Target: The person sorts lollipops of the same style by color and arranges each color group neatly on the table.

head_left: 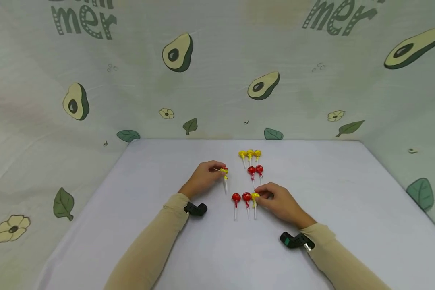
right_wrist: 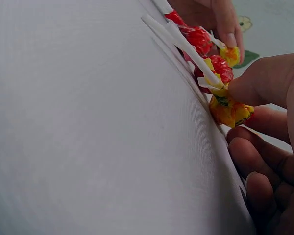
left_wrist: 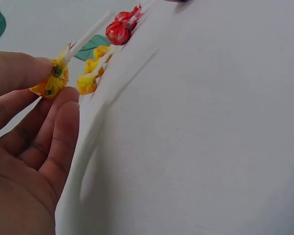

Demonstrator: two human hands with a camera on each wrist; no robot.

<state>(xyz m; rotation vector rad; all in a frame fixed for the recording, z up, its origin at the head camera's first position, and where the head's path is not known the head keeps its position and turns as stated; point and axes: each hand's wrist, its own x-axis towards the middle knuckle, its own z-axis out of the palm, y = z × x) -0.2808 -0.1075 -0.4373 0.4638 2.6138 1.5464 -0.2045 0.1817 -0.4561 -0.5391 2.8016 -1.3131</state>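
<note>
Between thumb and fingers my left hand [head_left: 204,177] pinches a yellow-wrapped lollipop [left_wrist: 54,81] by its head, the white stick pointing away from the palm. A touch of red shows at its top in the head view; whether that is a second lollipop I cannot tell. My right hand [head_left: 280,203] pinches another yellow lollipop [right_wrist: 230,112] at the right end of the front row. Left of it on the white table lie two red lollipops [head_left: 247,196], sticks toward me.
Behind the front row lie two red lollipops [head_left: 251,170] side by side, and farther back three yellow lollipops [head_left: 250,153]. The white table [head_left: 311,169] meets an avocado-printed cloth [head_left: 217,92] at its far edge. Each wrist wears a black device [head_left: 296,240].
</note>
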